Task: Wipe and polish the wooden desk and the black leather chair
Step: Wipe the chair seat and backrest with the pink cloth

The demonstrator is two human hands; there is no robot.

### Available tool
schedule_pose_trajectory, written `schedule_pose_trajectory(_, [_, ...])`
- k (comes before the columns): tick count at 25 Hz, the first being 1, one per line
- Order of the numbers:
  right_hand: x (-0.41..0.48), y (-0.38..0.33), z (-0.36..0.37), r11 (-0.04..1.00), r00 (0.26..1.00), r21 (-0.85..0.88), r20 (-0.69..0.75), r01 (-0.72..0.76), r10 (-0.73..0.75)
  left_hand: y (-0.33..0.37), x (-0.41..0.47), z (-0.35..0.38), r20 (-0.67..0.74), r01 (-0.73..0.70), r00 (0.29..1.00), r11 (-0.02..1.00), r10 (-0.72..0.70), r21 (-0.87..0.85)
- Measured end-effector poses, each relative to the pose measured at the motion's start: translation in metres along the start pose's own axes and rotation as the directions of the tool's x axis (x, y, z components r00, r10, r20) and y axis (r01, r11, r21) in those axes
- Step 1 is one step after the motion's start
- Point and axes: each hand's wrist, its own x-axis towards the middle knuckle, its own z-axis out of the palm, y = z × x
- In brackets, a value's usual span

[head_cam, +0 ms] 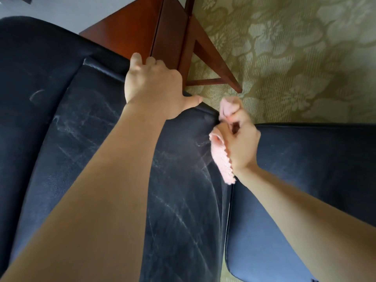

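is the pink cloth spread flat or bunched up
Bunched up: the right hand grips the pink cloth in its fist, ends sticking out both sides.

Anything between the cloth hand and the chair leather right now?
Nothing visible. The right hand holds the pink cloth at the black chair's edge; the left hand grips that edge just beside it, not in between.

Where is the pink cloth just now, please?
Head view, right of centre: the cloth is held in the right hand at the chair edge, beside the left hand.

Blurred right hand (239, 139) and pink cloth (222, 164); left fingertips (136, 58) behind chair (81, 129) edge
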Motion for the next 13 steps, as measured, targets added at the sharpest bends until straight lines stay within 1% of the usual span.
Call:
schedule_pose_trajectory(1, [-0.011,0.011,-0.005,0.998,0.997,-0.003,0.041,-0.063,0.063,0.000,-0.001,0.000,0.002,0.001,1.000,1.000,-0.001,-0.002])
schedule_pose_trajectory(2, [-0.025,0.020,-0.010,0.997,0.993,-0.035,0.094,-0.070,0.073,0.000,-0.001,0.000,0.004,0.004,1.000,1.000,-0.004,-0.004])
schedule_pose_trajectory(4, [-0.054,0.036,-0.020,0.996,0.978,-0.093,0.208,0.003,0.017,0.000,-0.001,0.000,0.008,0.014,1.000,1.000,-0.014,-0.005])
schedule_pose_trajectory(5, [-0.067,0.041,-0.024,0.996,0.965,-0.083,0.264,0.022,0.001,0.000,-0.002,-0.001,0.012,0.020,1.000,1.000,-0.020,-0.004])
schedule_pose_trajectory(7, [-0.088,0.046,-0.033,0.998,0.920,-0.055,0.392,0.044,-0.019,0.001,-0.003,-0.001,0.016,0.033,0.999,0.999,-0.033,-0.010])
schedule_pose_trajectory(9, [-0.101,0.049,-0.041,0.995,0.870,-0.071,0.492,0.069,-0.025,0.002,-0.003,-0.002,0.023,0.039,0.999,0.999,-0.039,-0.012])
schedule_pose_trajectory(11, [-0.106,0.048,-0.047,0.989,0.844,-0.092,0.534,0.118,-0.052,0.002,-0.003,-0.003,0.028,0.038,0.999,0.999,-0.038,-0.014])
schedule_pose_trajectory(12, [-0.104,0.044,-0.048,0.987,0.853,-0.078,0.516,0.139,-0.079,0.002,-0.003,-0.003,0.027,0.039,0.999,0.999,-0.038,-0.018])
schedule_pose_trajectory(13, [-0.097,0.037,-0.047,0.987,0.878,-0.066,0.468,0.143,-0.096,0.002,-0.003,-0.003,0.024,0.041,0.999,0.999,-0.041,-0.020])
